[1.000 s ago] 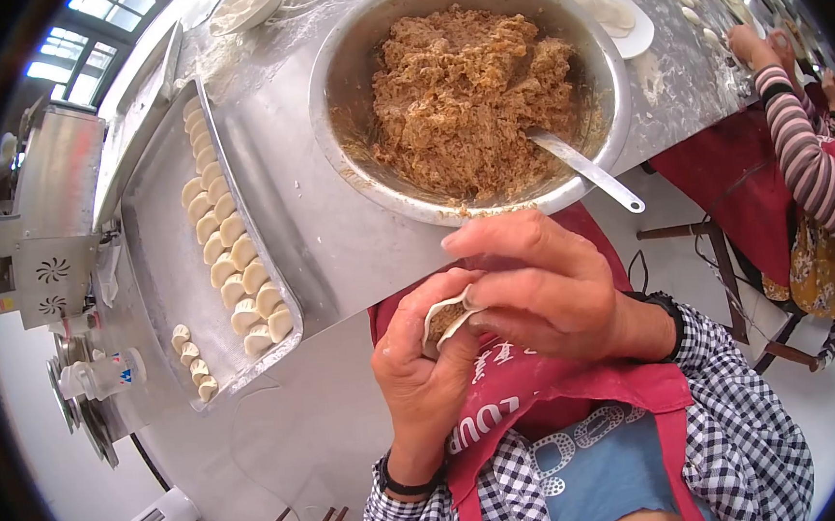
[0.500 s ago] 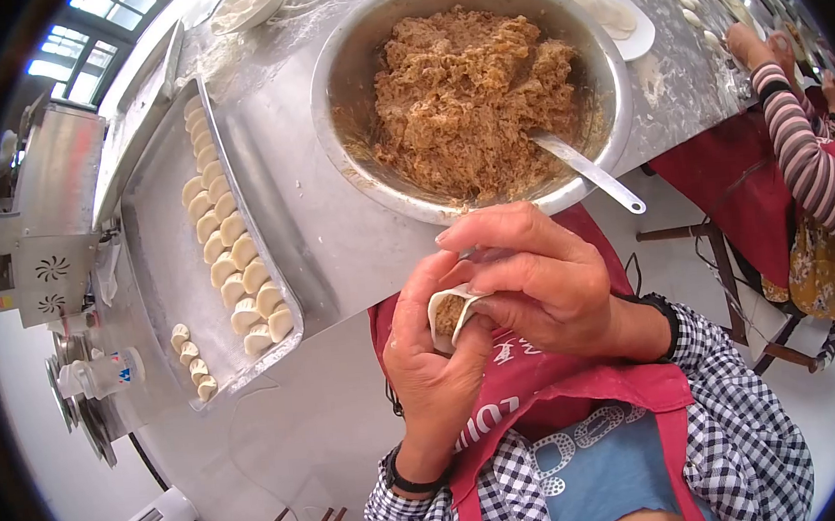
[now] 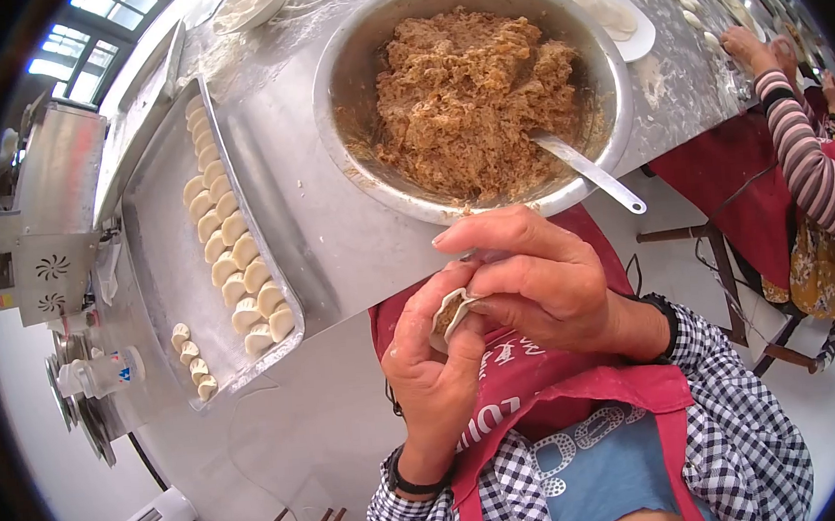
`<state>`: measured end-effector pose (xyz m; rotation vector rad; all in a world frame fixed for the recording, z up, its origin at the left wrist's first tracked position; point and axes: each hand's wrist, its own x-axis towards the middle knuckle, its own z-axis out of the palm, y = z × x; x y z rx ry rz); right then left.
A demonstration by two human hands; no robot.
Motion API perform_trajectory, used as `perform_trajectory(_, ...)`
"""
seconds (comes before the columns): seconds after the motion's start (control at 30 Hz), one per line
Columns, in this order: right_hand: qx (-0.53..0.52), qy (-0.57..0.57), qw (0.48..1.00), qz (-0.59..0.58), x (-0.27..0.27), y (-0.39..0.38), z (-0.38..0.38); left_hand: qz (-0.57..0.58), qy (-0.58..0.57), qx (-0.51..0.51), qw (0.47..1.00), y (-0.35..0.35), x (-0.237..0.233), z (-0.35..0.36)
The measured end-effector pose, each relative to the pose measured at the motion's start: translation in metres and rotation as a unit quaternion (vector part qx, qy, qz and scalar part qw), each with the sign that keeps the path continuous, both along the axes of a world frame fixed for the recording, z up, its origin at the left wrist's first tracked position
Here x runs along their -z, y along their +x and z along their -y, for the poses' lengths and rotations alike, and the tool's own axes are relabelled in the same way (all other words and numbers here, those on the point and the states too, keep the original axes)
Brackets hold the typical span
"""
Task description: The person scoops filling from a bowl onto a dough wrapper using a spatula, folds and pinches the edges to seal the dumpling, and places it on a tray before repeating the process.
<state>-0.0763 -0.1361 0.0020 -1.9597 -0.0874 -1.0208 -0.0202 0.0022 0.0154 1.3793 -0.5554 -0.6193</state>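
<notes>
White print runs across the red apron (image 3: 532, 378). A few characters show under the right hand, and lower down come large letters that look like "LOU", with the rest hidden by the left wrist. A white cup (image 3: 106, 374) at the far left carries a blue mark too small to read.

The left hand (image 3: 434, 356) is curled around a half-folded dumpling (image 3: 450, 314), which is held in the air just off the near edge of the table (image 3: 339, 247) and above the apron. Brown filling shows in the dumpling's open seam. The right hand (image 3: 535, 281) lies over it, with thumb and fingertips pinching the dough rim and the forefinger stretched out above.

Right behind the hands a large metal bowl (image 3: 346, 62) heaped with filling (image 3: 464, 93) overhangs the table edge, and a spoon (image 3: 585, 166) sticks out over its rim on the right. To the left a tray (image 3: 162, 269) holds rows of finished dumplings (image 3: 228, 245), with bare metal beside them. A plate (image 3: 639, 37) of wrappers sits behind the bowl. At the far right another person's hand (image 3: 741, 42), in a striped sleeve (image 3: 802, 156), rests on the table. Open floor lies below the table edge.
</notes>
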Motion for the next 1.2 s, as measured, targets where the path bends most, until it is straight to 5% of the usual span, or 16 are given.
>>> perform_trajectory(0.53, -0.064, 0.091, 0.994, -0.014, 0.006, 0.001, 0.0, -0.135, -0.01, 0.01, 0.991, 0.0, -0.006, 0.001)
perform_trajectory(0.8, -0.013, 0.077, 0.997, 0.003, 0.001, 0.001, -0.003, -0.253, -0.115, 0.037, 0.96, 0.005, 0.003, -0.001)
perform_trajectory(0.93, -0.02, 0.079, 0.997, 0.004, 0.006, 0.002, -0.003, -0.241, -0.114, 0.024, 0.963, 0.002, 0.004, -0.002)
perform_trajectory(1.1, -0.04, 0.021, 0.999, 0.015, 0.009, 0.002, 0.005, -0.058, -0.028, 0.024, 0.998, 0.001, 0.004, -0.001)
perform_trajectory(1.2, -0.04, 0.005, 0.999, 0.016, 0.008, 0.002, 0.006, -0.086, -0.029, 0.045, 0.995, 0.004, 0.003, -0.003)
